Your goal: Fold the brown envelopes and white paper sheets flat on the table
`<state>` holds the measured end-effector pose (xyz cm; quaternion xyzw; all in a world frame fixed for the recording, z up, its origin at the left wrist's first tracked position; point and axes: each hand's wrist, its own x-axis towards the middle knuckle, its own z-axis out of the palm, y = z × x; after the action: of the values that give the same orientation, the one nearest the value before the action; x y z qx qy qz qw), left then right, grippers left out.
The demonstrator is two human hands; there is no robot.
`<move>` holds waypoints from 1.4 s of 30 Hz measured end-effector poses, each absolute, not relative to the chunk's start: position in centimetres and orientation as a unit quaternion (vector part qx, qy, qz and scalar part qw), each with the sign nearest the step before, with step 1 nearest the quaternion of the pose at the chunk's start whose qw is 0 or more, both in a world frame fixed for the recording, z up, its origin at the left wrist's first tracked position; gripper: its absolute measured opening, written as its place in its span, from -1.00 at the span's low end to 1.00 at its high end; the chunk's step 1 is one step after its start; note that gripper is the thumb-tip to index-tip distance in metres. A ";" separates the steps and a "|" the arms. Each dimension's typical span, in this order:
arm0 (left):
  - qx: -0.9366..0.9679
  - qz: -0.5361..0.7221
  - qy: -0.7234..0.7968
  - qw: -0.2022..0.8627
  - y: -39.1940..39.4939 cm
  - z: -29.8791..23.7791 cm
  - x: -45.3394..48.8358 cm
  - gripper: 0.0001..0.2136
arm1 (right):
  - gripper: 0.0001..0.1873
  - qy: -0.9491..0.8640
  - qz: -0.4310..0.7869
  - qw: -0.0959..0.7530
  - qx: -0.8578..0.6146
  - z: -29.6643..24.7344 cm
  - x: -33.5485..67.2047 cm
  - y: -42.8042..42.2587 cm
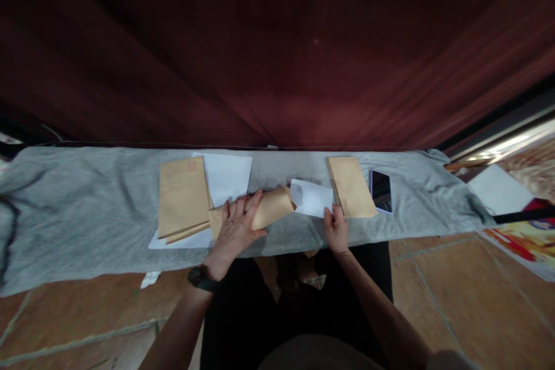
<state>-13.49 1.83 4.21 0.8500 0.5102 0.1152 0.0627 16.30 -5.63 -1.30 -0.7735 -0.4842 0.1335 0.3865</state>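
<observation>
"From the head view, what are the two hands on?"

"The left hand (238, 226) lies palm down over a brown envelope (274, 209), its fingers spread across the paper rather than closed around it. The right hand (337, 230) has its fingers and thumb pinched on the near right corner of a small white paper (311, 198)."

"And where do those two pieces sit?"

"Both are at the middle of the cloth-covered table (87, 208), in front of the person. The envelope bulges, its right end gaping, and the white paper's left edge meets that end. I can't tell whether any of it is inside."

"What's lying around them?"

"To the left, a thick stack of brown envelopes (181, 196), with a red mark near the top envelope's far right corner. A larger white sheet (229, 173) shows from beneath it. Just beside the right hand is a second brown stack (353, 186), and right of that a dark-screened phone (381, 191)."

"Anything else?"

"A black watch (203, 279) on the left wrist, a dark red curtain (277, 58) behind the table, and a white scrap (150, 279) near the table's front edge, over the tiled floor (459, 277)."
</observation>
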 end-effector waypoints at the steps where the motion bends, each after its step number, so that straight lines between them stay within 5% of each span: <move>1: 0.850 0.115 0.510 0.066 1.9 4.3 -13.6 0.05 | -0.56 -0.479 0.141 0.392 -0.773 -1.4 16.4 -5.6; 18: 0.882 0.133 0.448 0.055 3.7 4.9 -13.1 0.02 | -0.51 -0.294 0.241 0.610 -0.695 2.5 17.9 -7.5; 42: 0.930 0.103 0.348 0.058 5.0 3.7 -11.1 0.06 | -0.62 -0.360 0.369 0.540 -0.665 3.2 21.1 -11.1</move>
<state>-11.05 5.03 3.73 0.9301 0.3479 0.1028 0.0583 21.07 -11.11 3.20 -0.6650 -0.3602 0.3692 0.5401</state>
